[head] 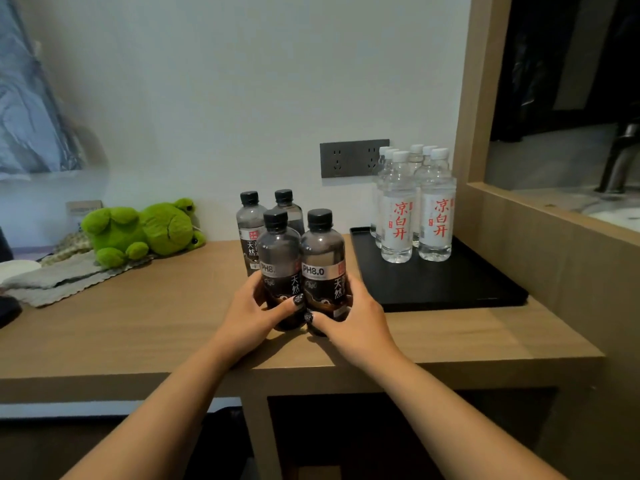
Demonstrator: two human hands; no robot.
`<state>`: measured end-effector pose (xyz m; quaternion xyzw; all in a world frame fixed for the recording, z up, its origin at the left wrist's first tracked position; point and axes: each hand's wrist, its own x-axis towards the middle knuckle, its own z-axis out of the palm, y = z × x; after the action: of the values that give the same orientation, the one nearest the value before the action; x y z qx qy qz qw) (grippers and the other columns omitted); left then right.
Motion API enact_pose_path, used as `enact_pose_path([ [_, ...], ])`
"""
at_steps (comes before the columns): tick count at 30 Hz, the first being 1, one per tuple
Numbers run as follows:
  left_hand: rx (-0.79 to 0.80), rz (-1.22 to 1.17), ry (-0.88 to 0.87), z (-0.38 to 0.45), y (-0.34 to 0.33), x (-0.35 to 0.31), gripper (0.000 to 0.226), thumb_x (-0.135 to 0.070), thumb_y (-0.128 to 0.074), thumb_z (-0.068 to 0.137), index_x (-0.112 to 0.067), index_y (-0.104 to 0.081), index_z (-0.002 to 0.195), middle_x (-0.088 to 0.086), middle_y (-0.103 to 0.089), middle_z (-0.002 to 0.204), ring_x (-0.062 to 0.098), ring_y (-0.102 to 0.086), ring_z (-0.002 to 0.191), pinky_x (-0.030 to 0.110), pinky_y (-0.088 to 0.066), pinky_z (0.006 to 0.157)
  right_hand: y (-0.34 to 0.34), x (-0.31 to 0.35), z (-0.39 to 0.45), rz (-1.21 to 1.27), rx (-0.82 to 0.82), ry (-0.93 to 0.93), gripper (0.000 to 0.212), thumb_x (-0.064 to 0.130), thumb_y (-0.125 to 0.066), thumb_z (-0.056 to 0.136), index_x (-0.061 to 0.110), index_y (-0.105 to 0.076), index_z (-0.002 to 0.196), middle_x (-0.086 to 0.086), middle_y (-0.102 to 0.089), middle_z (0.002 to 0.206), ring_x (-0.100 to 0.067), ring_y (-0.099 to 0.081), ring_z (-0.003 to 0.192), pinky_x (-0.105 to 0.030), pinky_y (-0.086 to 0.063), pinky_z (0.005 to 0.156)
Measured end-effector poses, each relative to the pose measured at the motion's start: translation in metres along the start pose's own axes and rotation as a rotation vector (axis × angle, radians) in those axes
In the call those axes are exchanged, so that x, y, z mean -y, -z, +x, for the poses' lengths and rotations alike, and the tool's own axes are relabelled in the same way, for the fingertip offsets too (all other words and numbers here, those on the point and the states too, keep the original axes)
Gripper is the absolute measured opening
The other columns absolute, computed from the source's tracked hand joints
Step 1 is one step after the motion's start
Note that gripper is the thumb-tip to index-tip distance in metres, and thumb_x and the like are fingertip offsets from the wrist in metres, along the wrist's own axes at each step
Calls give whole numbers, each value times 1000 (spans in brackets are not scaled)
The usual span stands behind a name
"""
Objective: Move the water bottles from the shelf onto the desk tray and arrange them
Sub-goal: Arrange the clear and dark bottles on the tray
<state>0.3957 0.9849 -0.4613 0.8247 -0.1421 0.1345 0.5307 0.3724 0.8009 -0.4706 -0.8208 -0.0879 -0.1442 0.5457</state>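
Several dark bottles with black caps stand together on the wooden desk (pixel 138 327), left of the black tray (pixel 433 289). My left hand (pixel 256 310) grips the front left dark bottle (pixel 278 251) low down. My right hand (pixel 349 313) grips the front right dark bottle (pixel 322 258), which reads PH8.0. Two more dark bottles (pixel 250 223) stand just behind them. Several clear bottles (pixel 398 209) with white caps and red characters stand in rows at the tray's back right.
A green plush frog (pixel 145 230) lies on grey cloths (pixel 59 278) at the desk's left. A wall socket panel (pixel 353 157) sits behind the bottles. A wooden partition (pixel 519 237) bounds the tray's right side, with a faucet (pixel 620 157) beyond it.
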Motion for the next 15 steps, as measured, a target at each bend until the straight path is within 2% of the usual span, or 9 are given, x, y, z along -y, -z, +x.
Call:
enact_pose_path([
  [2,22,2,0,-1,-6,-1,52,-15,-74,79,-23,-51,126,-12,-62,116,-5,-57,106,9,-45,84,0,-1,-1,15,-40,4,70,20,-79,75,31,-43,134,12,-58,123,-5,-55,111,-4,-41,79],
  [3,25,3,-8,-1,-7,-1,54,-14,-75,79,-23,-50,126,-12,-62,116,-7,-57,105,6,-44,81,0,-2,-3,20,-60,10,69,20,-80,74,30,-45,132,12,-59,122,-5,-56,110,-5,-42,79],
  [6,11,18,-22,1,-10,2,59,-14,-78,75,-23,-49,127,-11,-63,116,-4,-58,107,14,-46,89,5,-1,-7,33,-123,17,69,22,-81,72,32,-45,130,16,-57,119,-5,-54,113,-18,-45,91],
  [8,-2,51,-24,3,-14,3,64,-21,-80,73,-23,-48,129,-11,-62,117,1,-57,110,21,-45,92,14,2,-8,43,-182,51,70,22,-82,70,35,-45,129,20,-56,115,0,-54,110,-20,-46,94],
  [12,10,103,-27,10,-25,2,68,-26,-80,73,-26,-44,130,-13,-59,121,3,-54,113,24,-42,95,63,12,17,88,-323,115,65,19,-84,69,38,-45,118,26,-56,104,10,-56,97,-9,-45,80],
  [14,16,104,-12,16,-29,0,70,-25,-81,73,-26,-43,132,-14,-57,121,3,-52,113,21,-39,94,89,8,47,43,-362,89,61,21,-84,68,29,-48,117,19,-61,103,3,-59,96,-15,-48,80],
  [15,11,104,-7,19,-31,0,71,-26,-81,72,-25,-43,132,-13,-57,122,4,-52,114,21,-39,94,98,3,62,-24,-367,44,63,25,-85,66,24,-50,119,12,-63,105,-5,-61,98,-21,-49,80],
])
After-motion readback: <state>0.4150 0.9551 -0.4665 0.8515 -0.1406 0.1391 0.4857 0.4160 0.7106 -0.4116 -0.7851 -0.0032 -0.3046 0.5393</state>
